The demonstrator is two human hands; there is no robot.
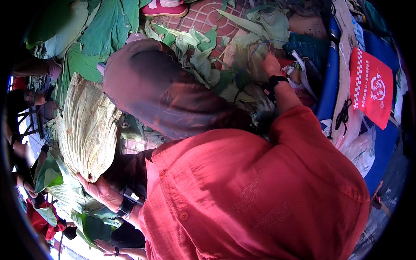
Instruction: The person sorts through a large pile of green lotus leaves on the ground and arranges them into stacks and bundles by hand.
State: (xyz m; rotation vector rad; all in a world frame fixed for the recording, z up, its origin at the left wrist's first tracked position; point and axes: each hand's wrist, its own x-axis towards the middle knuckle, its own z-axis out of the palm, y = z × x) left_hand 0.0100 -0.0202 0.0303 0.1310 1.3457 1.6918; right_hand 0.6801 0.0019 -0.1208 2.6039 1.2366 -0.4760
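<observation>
My left hand [101, 192] grips the lower, narrow end of a folded bundle of dried, pale lotus leaves [89, 125]. The bundle stands slanted beside my bent leg, its wide end away from me. On the other side of my leg, my right hand [272, 66] reaches down by a blue string [253, 53] and a blurred heap of pale leaves [248, 60]. Blur hides its fingertips, so whether it holds the string cannot be made out. Dark straps circle both wrists.
Large green lotus leaves [107, 31] lie at the upper left; torn leaves [204, 61] litter the tiled floor [208, 16]. A blue rim [328, 74] and a red printed bag [370, 87] are at right. Other people's hands [105, 247] work among leaves at left. A pink shoe [165, 9] stands ahead.
</observation>
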